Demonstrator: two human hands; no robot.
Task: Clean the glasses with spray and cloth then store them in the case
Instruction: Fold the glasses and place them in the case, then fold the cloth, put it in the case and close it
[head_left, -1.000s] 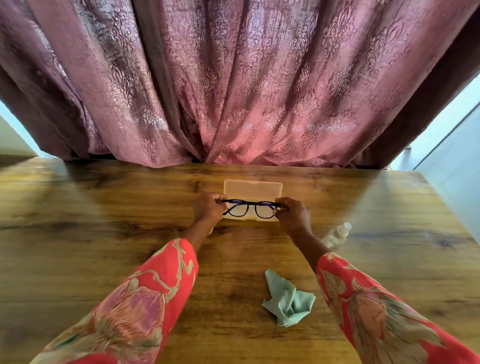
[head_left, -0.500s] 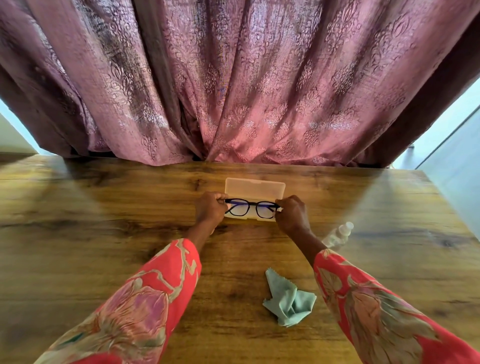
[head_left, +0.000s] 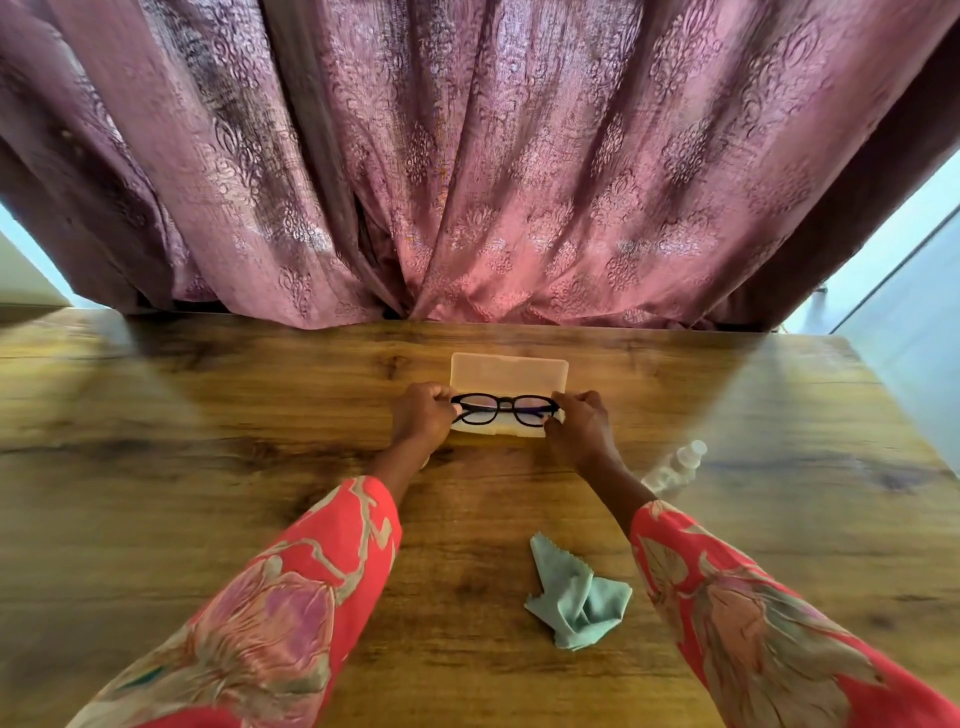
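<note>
Case lay open on the table, centre, toward the far edge, lid half on the far side. Glasses sat over the near half of the case, lenses side by side left to right. Left hand gripped the left end of the glasses, right hand the right end, both just beside the case. Spray bottle lay on its side right of the right forearm, partly hidden behind it. Cloth lay crumpled nearer the person, between the forearms, closer to the right one. Curtain hung behind the table's far edge.
</note>
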